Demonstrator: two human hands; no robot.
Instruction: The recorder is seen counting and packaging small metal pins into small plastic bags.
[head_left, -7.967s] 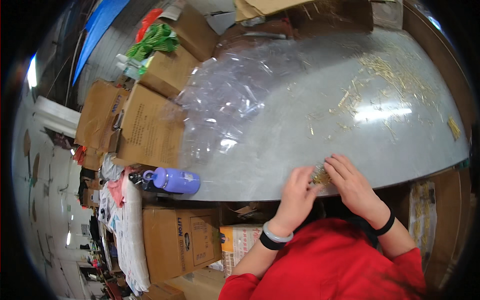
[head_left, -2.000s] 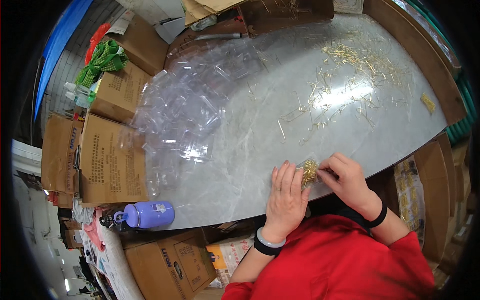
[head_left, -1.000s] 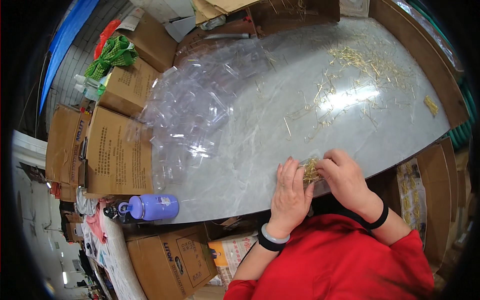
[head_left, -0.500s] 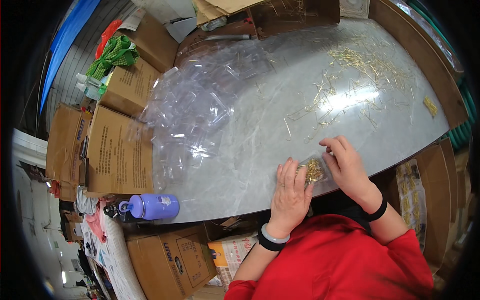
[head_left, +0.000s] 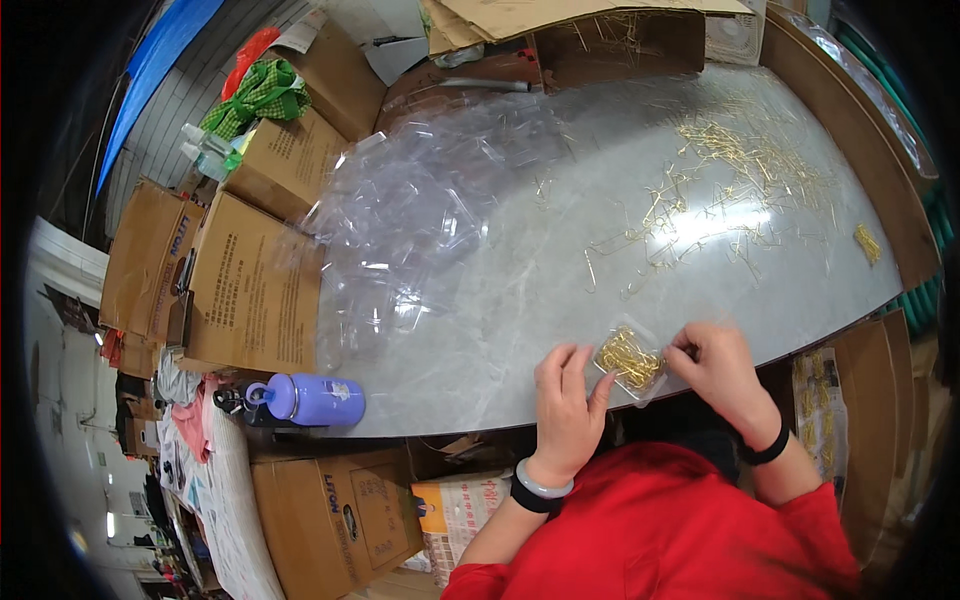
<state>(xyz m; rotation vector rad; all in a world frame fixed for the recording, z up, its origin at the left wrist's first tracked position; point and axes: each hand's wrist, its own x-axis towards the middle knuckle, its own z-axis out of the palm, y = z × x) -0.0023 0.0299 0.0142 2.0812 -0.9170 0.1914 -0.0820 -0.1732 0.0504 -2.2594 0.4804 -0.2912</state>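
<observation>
One clear tray, heaped with gold hooks too tangled to be counted, is set near the front edge of the counter, between two hands. The left hand is placed at the tray's left side, thumb spread apart from fingers. The right hand is curled at the tray's right corner; whether anything is pinched there cannot be told. Farther back, many loose hooks are scattered, with one bundle near the right edge. Overlapping clear plastic pieces are piled leftward, beyond one purple bottle.
</observation>
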